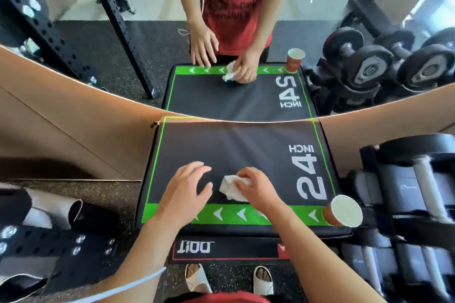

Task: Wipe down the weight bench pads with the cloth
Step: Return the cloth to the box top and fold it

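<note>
Nearest, both forearms are extended over the black pad [246,145]. Left hand [187,189] is held at 9 o'clock of the cloth [230,187], fingers loosely spread, gripping nothing. Right hand [256,188] is curled round the crumpled white cloth, pressed onto the pad. Paper cup [343,211] noted at 3 o'clock. Farther, a mirror [73,39] is seen.

a gym – dumbbells [369,66] racked, mirror [98,44], perforated steel rack [41,29].

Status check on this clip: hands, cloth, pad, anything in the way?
Right hand gripping white cloth on black pad. Left hand open, hovering or resting beside it. Paper cup on pad's near right corner, in the wipe path.
</note>
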The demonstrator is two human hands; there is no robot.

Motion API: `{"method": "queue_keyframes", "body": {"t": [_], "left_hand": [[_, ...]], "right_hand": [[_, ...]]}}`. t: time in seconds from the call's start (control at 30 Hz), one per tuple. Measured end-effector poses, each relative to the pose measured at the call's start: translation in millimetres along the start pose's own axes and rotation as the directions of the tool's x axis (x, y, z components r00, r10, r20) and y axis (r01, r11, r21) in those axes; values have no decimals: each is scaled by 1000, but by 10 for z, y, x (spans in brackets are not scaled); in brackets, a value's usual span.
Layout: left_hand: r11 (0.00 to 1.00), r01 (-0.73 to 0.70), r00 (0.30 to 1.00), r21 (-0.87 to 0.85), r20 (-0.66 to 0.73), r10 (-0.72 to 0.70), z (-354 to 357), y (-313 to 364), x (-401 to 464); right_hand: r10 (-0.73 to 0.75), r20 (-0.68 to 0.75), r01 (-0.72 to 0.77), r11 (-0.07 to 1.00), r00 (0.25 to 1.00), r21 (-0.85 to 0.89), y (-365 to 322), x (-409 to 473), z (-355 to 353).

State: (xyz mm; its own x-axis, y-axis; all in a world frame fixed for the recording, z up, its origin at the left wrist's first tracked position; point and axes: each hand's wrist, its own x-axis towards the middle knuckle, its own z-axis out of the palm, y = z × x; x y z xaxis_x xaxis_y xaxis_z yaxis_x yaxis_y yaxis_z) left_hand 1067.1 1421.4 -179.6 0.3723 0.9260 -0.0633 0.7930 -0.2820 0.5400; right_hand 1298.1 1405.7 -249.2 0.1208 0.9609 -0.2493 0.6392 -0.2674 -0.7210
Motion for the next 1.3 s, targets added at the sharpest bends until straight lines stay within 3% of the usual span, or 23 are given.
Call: {"method": "queue_keyframes", "body": {"t": [0.17, 0.3, 0.5, 0.87, 1.1, 1.3], "left_hand": [[996, -84, 992, -35, 93, 87, 148, -194, 183], [986, -166, 975, -36, 146, 169, 271, -177, 325], [971, -236, 962, -36, 134, 239, 412, 64, 393], [977, -192, 966, 88, 195, 172, 696, 530, 565], [990, -121, 991, 74, 63, 117, 730, 608, 546], [992, -114, 993, 48, -38, 116, 477, 606, 617]], "right_hand": [[58, -189, -53, 998, 980, 33, 34, -2, -142], [65, -248, -64, 998, 966, 10, 77, -127, -250], [44, -255, -35, 999, 966, 38, 223, -236, -381], [13, -156, -7, 999, 988, 39, 419, -183, -548], [-19, -147, 29, 997, 989, 66, 472, -198, -657], [-39, -221, 69, 989, 974, 128, 356, -145, -789]]}}
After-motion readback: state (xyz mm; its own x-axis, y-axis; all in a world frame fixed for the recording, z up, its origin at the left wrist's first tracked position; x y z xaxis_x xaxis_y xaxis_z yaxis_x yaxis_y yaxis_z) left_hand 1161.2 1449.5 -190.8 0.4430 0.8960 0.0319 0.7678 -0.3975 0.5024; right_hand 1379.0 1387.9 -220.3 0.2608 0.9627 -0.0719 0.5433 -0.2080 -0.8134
